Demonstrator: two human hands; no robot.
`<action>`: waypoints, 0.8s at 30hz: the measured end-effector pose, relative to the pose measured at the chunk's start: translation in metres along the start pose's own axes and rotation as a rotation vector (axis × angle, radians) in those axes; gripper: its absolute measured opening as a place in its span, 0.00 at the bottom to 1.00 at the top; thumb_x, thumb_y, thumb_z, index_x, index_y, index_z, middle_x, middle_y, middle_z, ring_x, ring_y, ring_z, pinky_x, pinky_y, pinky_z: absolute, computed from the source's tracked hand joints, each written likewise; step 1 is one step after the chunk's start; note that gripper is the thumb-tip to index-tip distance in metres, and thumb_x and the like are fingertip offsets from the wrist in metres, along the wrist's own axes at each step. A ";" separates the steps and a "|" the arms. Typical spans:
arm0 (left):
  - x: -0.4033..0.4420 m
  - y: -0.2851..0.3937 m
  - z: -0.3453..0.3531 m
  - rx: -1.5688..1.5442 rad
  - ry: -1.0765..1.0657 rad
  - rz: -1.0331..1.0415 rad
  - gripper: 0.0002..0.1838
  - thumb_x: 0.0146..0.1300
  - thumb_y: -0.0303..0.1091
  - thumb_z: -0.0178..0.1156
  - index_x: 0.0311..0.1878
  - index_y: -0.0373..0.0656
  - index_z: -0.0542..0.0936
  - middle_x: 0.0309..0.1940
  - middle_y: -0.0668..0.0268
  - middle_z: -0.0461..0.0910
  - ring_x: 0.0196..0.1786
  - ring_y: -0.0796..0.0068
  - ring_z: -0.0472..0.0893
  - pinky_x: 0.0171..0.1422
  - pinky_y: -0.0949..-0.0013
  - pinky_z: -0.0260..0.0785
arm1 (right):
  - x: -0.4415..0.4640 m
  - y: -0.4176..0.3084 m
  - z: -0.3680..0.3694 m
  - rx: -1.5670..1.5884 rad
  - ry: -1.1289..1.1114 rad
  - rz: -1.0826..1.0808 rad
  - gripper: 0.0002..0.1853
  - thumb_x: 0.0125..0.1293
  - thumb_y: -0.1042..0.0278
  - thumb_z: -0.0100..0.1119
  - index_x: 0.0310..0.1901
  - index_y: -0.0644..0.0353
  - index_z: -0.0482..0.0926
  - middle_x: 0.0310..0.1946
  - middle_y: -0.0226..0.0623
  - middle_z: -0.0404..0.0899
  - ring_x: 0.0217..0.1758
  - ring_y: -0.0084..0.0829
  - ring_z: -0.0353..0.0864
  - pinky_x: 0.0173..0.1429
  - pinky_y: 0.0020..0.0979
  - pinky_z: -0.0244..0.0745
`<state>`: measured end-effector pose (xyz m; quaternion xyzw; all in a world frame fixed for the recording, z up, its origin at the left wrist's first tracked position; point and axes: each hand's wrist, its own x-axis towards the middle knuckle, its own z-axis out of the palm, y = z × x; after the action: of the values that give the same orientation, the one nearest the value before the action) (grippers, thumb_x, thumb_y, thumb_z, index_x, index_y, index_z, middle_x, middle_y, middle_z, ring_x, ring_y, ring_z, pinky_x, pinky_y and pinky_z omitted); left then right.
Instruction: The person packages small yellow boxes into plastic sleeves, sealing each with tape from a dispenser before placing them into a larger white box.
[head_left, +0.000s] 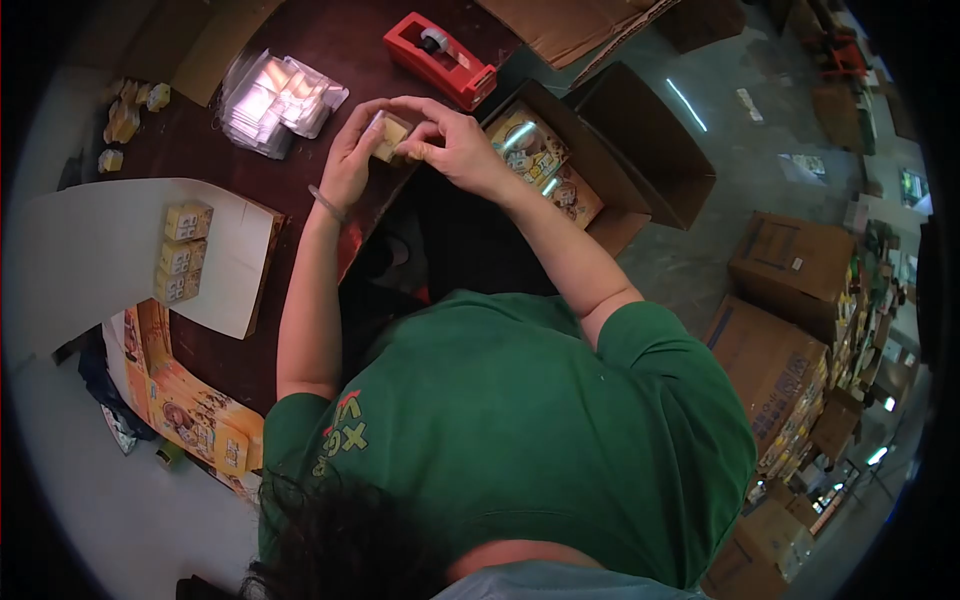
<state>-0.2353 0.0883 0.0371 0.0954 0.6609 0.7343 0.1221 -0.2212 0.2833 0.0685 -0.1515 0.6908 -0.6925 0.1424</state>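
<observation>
My left hand (352, 155) and my right hand (455, 148) come together over the edge of a dark red table (235, 190). Between them is a small pale-yellow box (391, 138). The left fingers are wrapped round its far side, and the right thumb and fingers pinch its near right corner. My fingers cover part of the box. Just left of the hands lies a pile of clear plastic sleeves (280, 103). A red tape dispenser (440, 60) stands beyond them.
Three small yellow boxes (183, 252) line up on a white board (225, 270); more small boxes (124, 120) sit at far left. An open carton (640, 150) holding printed packs (535, 150) stands at right. Printed cardboard (200, 420) is at lower left, stacked cartons (770, 370) at right.
</observation>
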 end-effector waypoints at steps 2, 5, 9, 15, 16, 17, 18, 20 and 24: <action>-0.003 0.007 -0.004 0.029 0.012 0.002 0.15 0.70 0.33 0.56 0.57 0.38 0.74 0.48 0.66 0.77 0.52 0.79 0.75 0.60 0.73 0.66 | 0.009 0.025 0.005 0.061 0.060 0.036 0.20 0.67 0.71 0.63 0.59 0.61 0.75 0.32 0.30 0.84 0.38 0.17 0.81 0.47 0.22 0.74; -0.012 0.008 0.001 0.293 0.035 0.117 0.15 0.70 0.32 0.56 0.57 0.38 0.73 0.48 0.66 0.77 0.51 0.79 0.76 0.58 0.73 0.67 | 0.008 0.036 0.011 -0.047 0.092 0.115 0.21 0.66 0.67 0.66 0.58 0.61 0.76 0.32 0.31 0.84 0.36 0.16 0.80 0.43 0.22 0.75; -0.018 -0.003 -0.006 -0.055 0.130 0.118 0.16 0.71 0.32 0.55 0.58 0.39 0.72 0.51 0.64 0.78 0.54 0.75 0.77 0.60 0.71 0.69 | -0.003 0.042 0.023 -0.424 0.186 0.128 0.24 0.63 0.60 0.69 0.57 0.61 0.76 0.34 0.38 0.84 0.37 0.18 0.82 0.40 0.25 0.77; -0.045 -0.009 0.014 -0.680 0.280 0.163 0.14 0.77 0.41 0.46 0.54 0.41 0.72 0.64 0.53 0.70 0.68 0.58 0.70 0.73 0.56 0.61 | -0.001 0.031 0.028 0.100 0.107 0.008 0.38 0.60 0.66 0.70 0.70 0.58 0.62 0.57 0.43 0.75 0.61 0.39 0.76 0.66 0.33 0.70; -0.046 -0.012 0.005 -0.596 0.247 0.220 0.16 0.77 0.43 0.45 0.54 0.41 0.72 0.64 0.52 0.70 0.69 0.58 0.69 0.75 0.55 0.59 | 0.002 0.007 0.020 -0.169 0.148 -0.099 0.39 0.57 0.69 0.70 0.70 0.59 0.62 0.56 0.43 0.75 0.60 0.40 0.76 0.66 0.34 0.70; -0.039 -0.014 -0.003 -0.465 0.265 0.314 0.14 0.76 0.39 0.49 0.55 0.39 0.72 0.63 0.52 0.71 0.67 0.60 0.71 0.74 0.57 0.60 | 0.006 -0.016 0.013 -0.439 0.182 -0.202 0.41 0.54 0.71 0.71 0.70 0.59 0.62 0.55 0.44 0.75 0.59 0.40 0.77 0.66 0.35 0.70; -0.032 -0.003 -0.004 -0.261 0.256 0.291 0.14 0.74 0.36 0.52 0.56 0.39 0.72 0.62 0.53 0.72 0.66 0.62 0.72 0.73 0.60 0.61 | 0.013 -0.027 0.010 -0.600 0.122 -0.312 0.42 0.50 0.74 0.71 0.69 0.60 0.62 0.53 0.45 0.75 0.59 0.43 0.75 0.65 0.38 0.70; -0.010 0.009 -0.004 -0.017 0.161 0.217 0.20 0.66 0.27 0.60 0.60 0.37 0.71 0.58 0.57 0.75 0.62 0.68 0.74 0.69 0.66 0.65 | 0.034 0.001 0.007 -0.748 -0.031 -0.351 0.42 0.50 0.73 0.70 0.69 0.59 0.62 0.52 0.45 0.75 0.59 0.45 0.74 0.66 0.41 0.69; 0.017 -0.004 -0.015 0.097 -0.007 0.058 0.28 0.63 0.31 0.63 0.65 0.37 0.68 0.57 0.58 0.76 0.62 0.70 0.75 0.67 0.67 0.66 | 0.031 -0.015 -0.033 -0.768 0.179 -0.536 0.30 0.55 0.55 0.73 0.58 0.59 0.76 0.57 0.41 0.77 0.60 0.44 0.73 0.67 0.42 0.68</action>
<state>-0.2563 0.0794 0.0316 0.1229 0.6922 0.7043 0.0986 -0.2631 0.3008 0.0844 -0.3057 0.8429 -0.4098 -0.1676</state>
